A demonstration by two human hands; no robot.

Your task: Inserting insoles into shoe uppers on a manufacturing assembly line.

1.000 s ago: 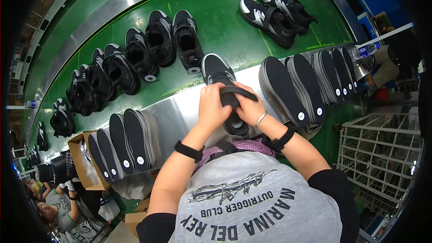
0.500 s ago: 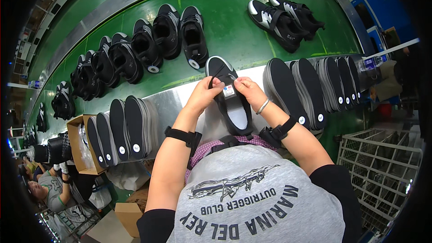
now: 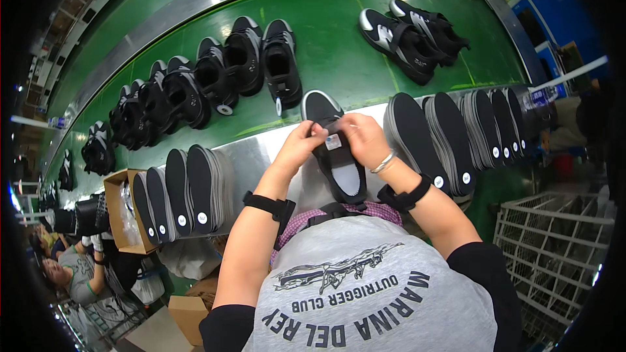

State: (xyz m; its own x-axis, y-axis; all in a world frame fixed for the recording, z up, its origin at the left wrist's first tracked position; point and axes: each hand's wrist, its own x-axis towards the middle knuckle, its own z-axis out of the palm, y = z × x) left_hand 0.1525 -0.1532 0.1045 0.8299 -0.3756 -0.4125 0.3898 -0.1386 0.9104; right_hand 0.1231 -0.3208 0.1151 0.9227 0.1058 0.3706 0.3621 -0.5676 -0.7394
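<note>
A black shoe (image 3: 345, 186) with a silver-edged toe lies in front of me, toe pointing away, on the metal edge strip of the line. Its opening shows a pale insole area near the heel and a white label inside the raised tongue. My left hand (image 3: 298, 150) is closed at the shoe's left side, thumb and fingers pinching by the tongue. On the other side, my right hand (image 3: 366, 142) bends its fingers over the tongue's top edge, slightly blurred. Its fingertips are partly hidden.
Stacks of black insoles stand left (image 3: 205, 189) and right (image 3: 450, 137) of the shoe. Black shoes (image 3: 280, 65) line the green belt (image 3: 326, 32), with a pair (image 3: 411, 42) at far right. An open carton (image 3: 124, 212) stands left, a wire cart (image 3: 554, 254) right. Another person (image 3: 78, 274) sits lower left.
My right hand has rolled over at the tongue, its knuckles now facing up more. My left hand keeps its pinch. The whole scene sits slightly lower in the view.
</note>
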